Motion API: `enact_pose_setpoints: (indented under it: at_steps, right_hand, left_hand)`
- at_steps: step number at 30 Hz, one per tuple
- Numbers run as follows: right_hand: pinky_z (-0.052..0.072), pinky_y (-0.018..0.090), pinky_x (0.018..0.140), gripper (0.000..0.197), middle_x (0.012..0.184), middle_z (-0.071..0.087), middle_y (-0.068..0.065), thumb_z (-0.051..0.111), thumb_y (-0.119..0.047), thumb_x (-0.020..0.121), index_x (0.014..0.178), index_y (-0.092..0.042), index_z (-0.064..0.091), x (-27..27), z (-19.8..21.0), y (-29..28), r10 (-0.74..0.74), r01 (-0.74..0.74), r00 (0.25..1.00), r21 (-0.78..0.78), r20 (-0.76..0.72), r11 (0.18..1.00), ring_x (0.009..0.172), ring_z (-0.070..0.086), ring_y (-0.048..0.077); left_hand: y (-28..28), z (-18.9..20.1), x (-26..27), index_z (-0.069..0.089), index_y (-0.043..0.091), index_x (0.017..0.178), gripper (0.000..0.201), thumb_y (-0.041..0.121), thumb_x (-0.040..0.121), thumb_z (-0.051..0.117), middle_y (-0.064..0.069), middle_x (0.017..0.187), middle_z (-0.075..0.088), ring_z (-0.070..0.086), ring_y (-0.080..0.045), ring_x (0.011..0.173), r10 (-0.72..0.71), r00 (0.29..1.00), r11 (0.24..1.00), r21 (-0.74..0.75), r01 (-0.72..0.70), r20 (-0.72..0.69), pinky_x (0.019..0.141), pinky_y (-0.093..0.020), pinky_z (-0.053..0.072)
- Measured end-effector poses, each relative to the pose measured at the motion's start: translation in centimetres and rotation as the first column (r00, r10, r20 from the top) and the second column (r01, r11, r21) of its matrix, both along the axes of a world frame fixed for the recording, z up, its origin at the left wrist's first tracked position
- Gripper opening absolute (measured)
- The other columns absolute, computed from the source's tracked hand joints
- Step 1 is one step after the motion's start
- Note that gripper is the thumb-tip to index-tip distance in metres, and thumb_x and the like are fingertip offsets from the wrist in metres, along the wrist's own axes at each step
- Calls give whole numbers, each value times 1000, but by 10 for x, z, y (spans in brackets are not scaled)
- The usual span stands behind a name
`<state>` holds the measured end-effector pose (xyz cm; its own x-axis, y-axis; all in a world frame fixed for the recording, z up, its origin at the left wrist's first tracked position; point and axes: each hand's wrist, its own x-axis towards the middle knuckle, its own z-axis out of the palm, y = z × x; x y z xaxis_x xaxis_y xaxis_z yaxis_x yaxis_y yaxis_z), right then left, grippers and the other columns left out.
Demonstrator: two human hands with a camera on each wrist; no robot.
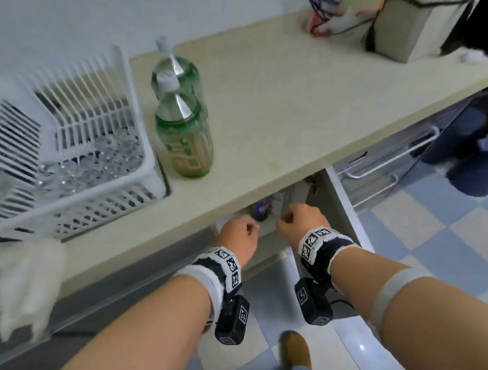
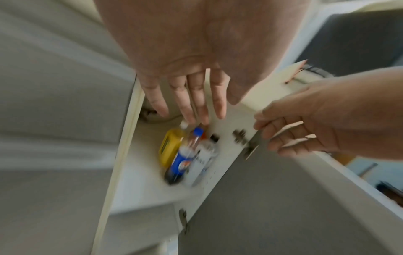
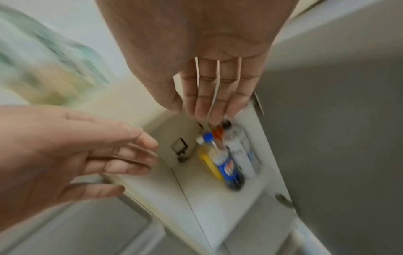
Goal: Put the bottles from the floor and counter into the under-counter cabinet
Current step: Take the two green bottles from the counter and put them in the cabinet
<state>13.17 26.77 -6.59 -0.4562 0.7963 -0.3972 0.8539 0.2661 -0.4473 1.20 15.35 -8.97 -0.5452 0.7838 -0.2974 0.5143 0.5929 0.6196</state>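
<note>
Head view: both hands, left (image 1: pixel 238 234) and right (image 1: pixel 302 220), empty with fingers loose at the open cabinet (image 2: pixel 139 182). Bottles inside (image 2: pixel 185 155) packed tight; two green bottles (image 1: pixel 184 131) on bench (image 1: pixel 304 109). Risk: next insert topples the cluster.

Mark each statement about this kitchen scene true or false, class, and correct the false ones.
1. Two green bottles stand on the counter. True.
2. The left hand holds a bottle. False: its fingers are straight and it holds nothing.
3. Bottles already stand inside the cabinet. True: a yellow bottle and a blue-labelled bottle among them.
4. The white rack is under the counter. False: it sits beside the green bottles, up at counter level.
5. The right hand grips the cabinet door. False: it is empty.
</note>
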Motion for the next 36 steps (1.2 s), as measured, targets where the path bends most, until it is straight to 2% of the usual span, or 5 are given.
enact_pose_setpoints:
  at_steps: [12, 16, 21, 27, 36]
  right_hand:
    - [51, 37, 85, 39, 123, 53, 4, 63, -38, 87, 121, -23, 54, -50, 211, 21, 362, -304, 930, 420, -62, 855, 109, 57, 25]
    - [49, 36, 86, 60, 135, 44, 9, 68, -36, 86, 137, -19, 41, -98, 224, 52, 435, -370, 896, 386, -94, 845, 113, 56, 29]
    - [43, 32, 76, 78, 141, 40, 15, 73, -36, 83, 145, -16, 30, -175, 204, 95, 488, -437, 843, 240, -227, 867, 92, 60, 31]
    - [45, 41, 93, 106, 148, 34, 15, 83, -45, 72, 154, -23, 19, -250, 175, 125, 501, -493, 785, 122, -363, 861, 124, 53, 37]
    - [52, 44, 80, 101, 128, 41, 13, 80, -64, 61, 141, -32, 29, -292, 153, 113, 551, -540, 766, 133, -332, 831, 106, 60, 41]
  left_hand:
    - [-35, 229, -36, 47, 25, 141, 55, 42, 91, 63, -4, 145, 44, 42, -26, 135, 146, 675, 965, 253, 63, -723, 111, -45, 40]
    - [-13, 233, -63, 17, 28, 158, 96, 40, 84, 77, -12, 164, 16, 30, -35, 148, 303, 779, 937, 319, -140, -549, 115, -49, 42]
    - [26, 199, -84, 1, 32, 158, 121, 40, 73, 87, -13, 153, 35, 47, -32, 137, 471, 851, 865, 308, -395, -232, 108, -50, 47]
    - [44, 157, -89, 22, 26, 152, 109, 42, 69, 90, -6, 143, 49, 55, -25, 127, 633, 771, 749, 311, -585, -71, 105, -37, 47]
    - [44, 151, -92, 34, 28, 136, 94, 43, 64, 92, 5, 128, 62, 63, -16, 113, 687, 725, 700, 310, -643, -47, 97, -31, 53]
